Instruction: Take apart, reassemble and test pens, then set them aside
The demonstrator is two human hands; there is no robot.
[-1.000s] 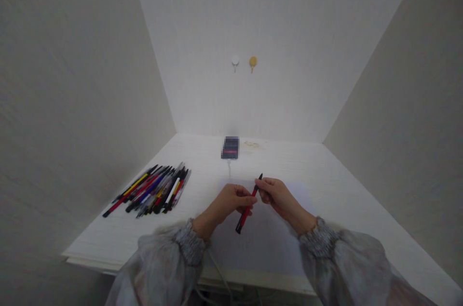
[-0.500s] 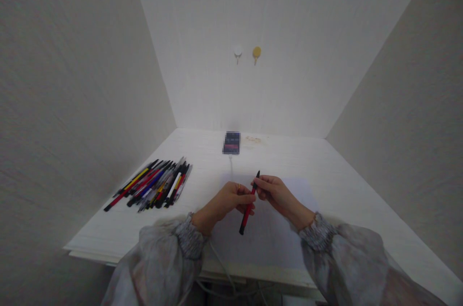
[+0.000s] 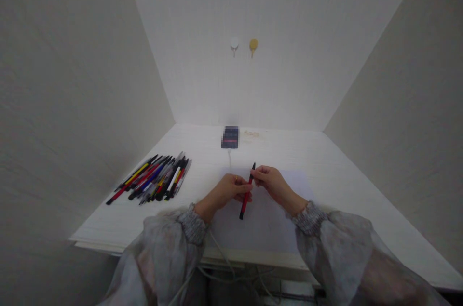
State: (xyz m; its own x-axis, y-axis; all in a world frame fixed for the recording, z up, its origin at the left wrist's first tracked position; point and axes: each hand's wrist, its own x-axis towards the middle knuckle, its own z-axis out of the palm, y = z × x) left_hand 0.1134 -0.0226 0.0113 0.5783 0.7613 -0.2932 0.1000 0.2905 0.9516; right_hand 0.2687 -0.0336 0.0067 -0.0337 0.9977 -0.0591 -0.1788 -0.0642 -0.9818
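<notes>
A red pen (image 3: 245, 204) with a black tip and a black end is held slantwise over a pale sheet of paper (image 3: 267, 229). My left hand (image 3: 233, 188) is closed around its red barrel. At the upper black part, the fingers of my right hand (image 3: 269, 178) pinch against the pen; the exact contact there is small and partly hidden. To the left lies a heap of pens (image 3: 155, 178) in red, black, blue, white and yellow, most of them pointing away from me.
A blurred-out phone (image 3: 230, 137) with a white cable (image 3: 229, 157) lies at the back of the white table (image 3: 347, 200). Walls rise left, right and behind. A white hook (image 3: 234, 43) and a yellow hook (image 3: 253, 44) are on the back wall. Cables hang below the front edge.
The view has tilted slightly, so everything sits a little higher. Both hands still hold the red pen; my right fingers have shifted slightly at its upper black part.
</notes>
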